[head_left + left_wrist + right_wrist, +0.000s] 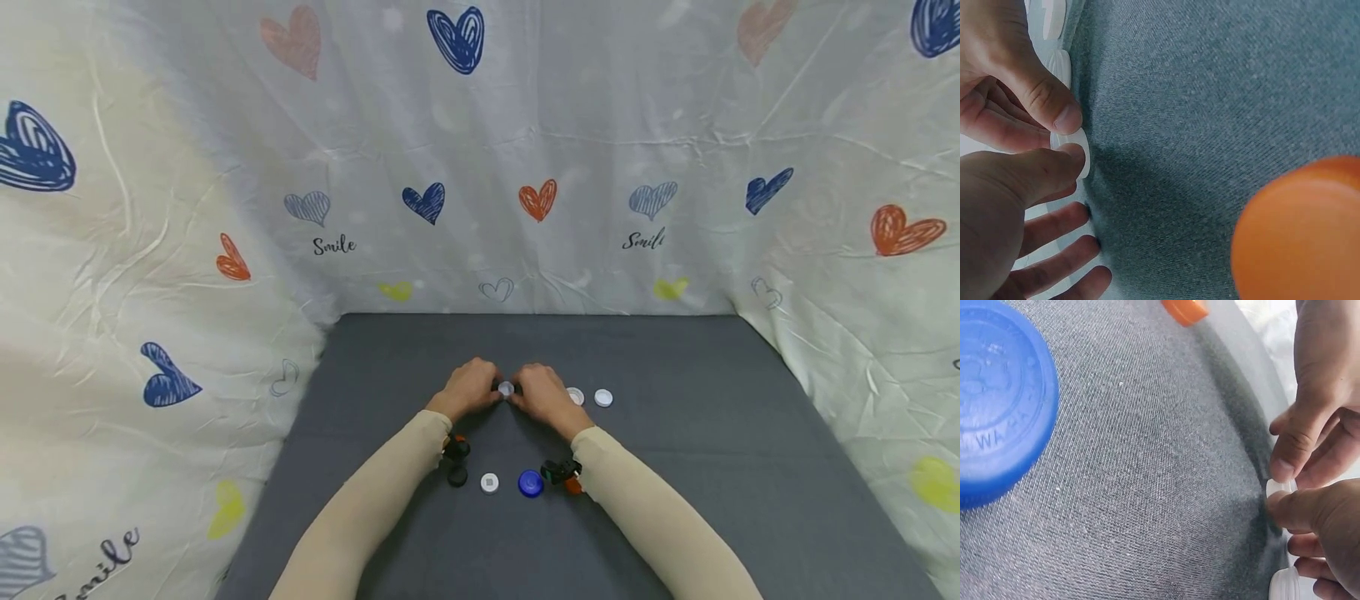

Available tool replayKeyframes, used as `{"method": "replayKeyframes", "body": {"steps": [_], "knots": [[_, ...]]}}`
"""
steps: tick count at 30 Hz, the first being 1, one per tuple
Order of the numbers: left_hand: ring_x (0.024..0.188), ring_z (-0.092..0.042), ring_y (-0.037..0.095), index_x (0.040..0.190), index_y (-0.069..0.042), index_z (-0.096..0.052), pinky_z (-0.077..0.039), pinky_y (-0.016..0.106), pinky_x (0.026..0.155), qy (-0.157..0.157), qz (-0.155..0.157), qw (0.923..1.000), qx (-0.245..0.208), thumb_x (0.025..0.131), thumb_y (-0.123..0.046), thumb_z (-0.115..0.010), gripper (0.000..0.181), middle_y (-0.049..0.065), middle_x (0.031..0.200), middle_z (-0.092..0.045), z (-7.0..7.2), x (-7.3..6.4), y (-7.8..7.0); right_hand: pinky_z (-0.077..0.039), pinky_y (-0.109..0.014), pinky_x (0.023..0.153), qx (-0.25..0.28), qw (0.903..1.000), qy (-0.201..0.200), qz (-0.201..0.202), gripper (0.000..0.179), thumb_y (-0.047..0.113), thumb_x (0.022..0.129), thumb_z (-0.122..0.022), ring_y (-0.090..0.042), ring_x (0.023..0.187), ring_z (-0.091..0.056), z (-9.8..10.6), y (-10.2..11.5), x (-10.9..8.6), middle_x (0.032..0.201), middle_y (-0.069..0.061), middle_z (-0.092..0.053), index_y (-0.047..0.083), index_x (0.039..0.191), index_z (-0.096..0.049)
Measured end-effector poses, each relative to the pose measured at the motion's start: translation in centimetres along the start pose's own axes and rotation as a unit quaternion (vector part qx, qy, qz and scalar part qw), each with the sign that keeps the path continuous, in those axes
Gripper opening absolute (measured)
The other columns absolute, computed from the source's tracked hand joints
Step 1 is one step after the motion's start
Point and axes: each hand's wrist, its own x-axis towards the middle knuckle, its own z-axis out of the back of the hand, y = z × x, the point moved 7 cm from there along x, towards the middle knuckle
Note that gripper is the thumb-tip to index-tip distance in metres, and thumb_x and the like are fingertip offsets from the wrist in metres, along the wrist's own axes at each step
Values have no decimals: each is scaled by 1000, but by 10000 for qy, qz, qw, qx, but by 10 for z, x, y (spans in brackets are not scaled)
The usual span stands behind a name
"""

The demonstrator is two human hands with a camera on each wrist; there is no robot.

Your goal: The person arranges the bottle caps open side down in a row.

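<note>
A small white bottle cap is at the middle of the grey table, between both hands. My left hand pinches its left side, the thumb lying over the cap's edge in the left wrist view. From the right, my right hand holds the same cap between thumb and fingers. The two thumbs nearly meet on it. Beside the right hand lie two more white caps, one close to the knuckles and one farther right.
Nearer the body, a black cap, a white cap and a blue cap lie in a row. An orange cap is partly covered by the right wrist. Another orange cap looms in the left wrist view. Heart-printed cloth hangs behind.
</note>
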Motion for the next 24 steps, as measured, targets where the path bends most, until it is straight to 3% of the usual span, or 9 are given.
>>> {"method": "replayKeyframes", "body": {"steps": [5, 24], "knots": [[87, -68, 17, 106, -23, -78, -56, 41, 73, -97, -60, 9999, 21, 90, -33, -75, 19, -2, 101, -74, 1, -1, 1, -52, -50, 84, 35, 10000, -60, 55, 17, 23, 84, -81, -31, 89, -68, 5, 3, -2, 90, -8, -74, 11, 96, -80], [78, -65, 13, 109, -23, -78, -53, 35, 63, -486, -238, 9983, 206, 91, -33, -74, 21, -2, 101, -74, 32, -24, -13, -54, -44, 89, 56, 9977, -480, 480, 19, 21, 84, -81, -28, 101, -69, 41, 22, -12, 104, -7, -75, 9, 99, -79]]}}
